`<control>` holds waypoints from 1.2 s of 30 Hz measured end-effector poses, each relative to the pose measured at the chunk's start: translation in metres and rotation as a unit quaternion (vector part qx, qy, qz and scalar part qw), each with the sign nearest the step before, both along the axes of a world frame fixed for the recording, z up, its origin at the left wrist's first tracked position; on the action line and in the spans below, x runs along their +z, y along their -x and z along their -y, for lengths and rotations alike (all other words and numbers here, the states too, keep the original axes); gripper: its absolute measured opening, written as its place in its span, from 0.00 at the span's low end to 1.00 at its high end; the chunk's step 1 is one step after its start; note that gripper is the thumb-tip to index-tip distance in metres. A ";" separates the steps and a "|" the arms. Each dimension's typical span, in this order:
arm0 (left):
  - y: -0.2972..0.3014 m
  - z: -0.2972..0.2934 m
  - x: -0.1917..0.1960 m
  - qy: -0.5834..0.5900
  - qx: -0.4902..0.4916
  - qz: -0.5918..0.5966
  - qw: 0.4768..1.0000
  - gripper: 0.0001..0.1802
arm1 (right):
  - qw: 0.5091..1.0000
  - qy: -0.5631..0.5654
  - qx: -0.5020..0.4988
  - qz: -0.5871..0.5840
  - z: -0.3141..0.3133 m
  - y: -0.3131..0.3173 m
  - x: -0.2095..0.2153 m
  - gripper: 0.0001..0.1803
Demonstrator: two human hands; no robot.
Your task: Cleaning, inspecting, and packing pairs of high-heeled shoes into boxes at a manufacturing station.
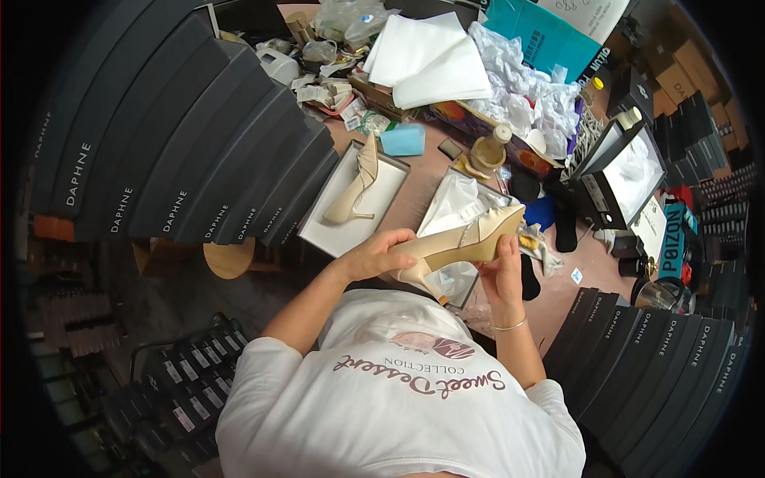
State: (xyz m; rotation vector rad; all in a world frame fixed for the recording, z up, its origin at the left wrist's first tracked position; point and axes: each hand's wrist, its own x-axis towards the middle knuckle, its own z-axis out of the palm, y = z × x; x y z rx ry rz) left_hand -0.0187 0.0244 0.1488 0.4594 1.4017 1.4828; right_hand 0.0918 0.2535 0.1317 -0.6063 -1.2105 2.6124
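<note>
Both my hands hold a beige high-heeled shoe [470, 239] sole-up above an open box with white tissue paper [458, 203]. My left hand [376, 256] grips the shoe's toe end. My right hand [504, 271] grips the heel end, fingers wrapped under it. The matching beige shoe [358, 179] lies on its side in a white box lid [382, 207] to the left, apart from my hands.
Stacks of dark shoe boxes [183, 135] rise at left, and more dark boxes [661, 358] at lower right. The pink table holds folded white sheets [430, 60], crumpled tissue [526, 88], a blue sponge [403, 139], a small bottle [490, 147] and an open black box [621, 171].
</note>
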 end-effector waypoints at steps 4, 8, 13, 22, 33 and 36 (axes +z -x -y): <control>-0.012 -0.003 0.002 0.081 0.022 -0.122 0.989 0.20 | 1.000 -0.017 -0.005 0.012 0.003 -0.010 -0.006 0.27; -0.027 -0.007 -0.010 0.102 0.033 -0.182 0.977 0.29 | 1.000 -0.027 -0.003 0.010 0.002 -0.010 -0.007 0.30; -0.025 -0.012 -0.019 -0.063 0.041 0.226 0.971 0.42 | 0.998 0.014 0.055 -0.024 -0.008 0.008 -0.005 0.31; -0.047 -0.024 -0.029 -0.133 0.158 0.102 0.973 0.34 | 0.967 -0.253 0.039 -0.006 -0.001 0.016 0.017 0.21; -0.049 -0.017 -0.029 -0.070 0.226 -0.115 0.965 0.34 | 0.949 -0.301 0.092 0.001 0.055 -0.023 0.023 0.11; -0.051 -0.018 -0.024 -0.063 0.242 -0.126 0.960 0.34 | 0.955 -0.275 0.113 0.014 0.055 -0.022 0.027 0.10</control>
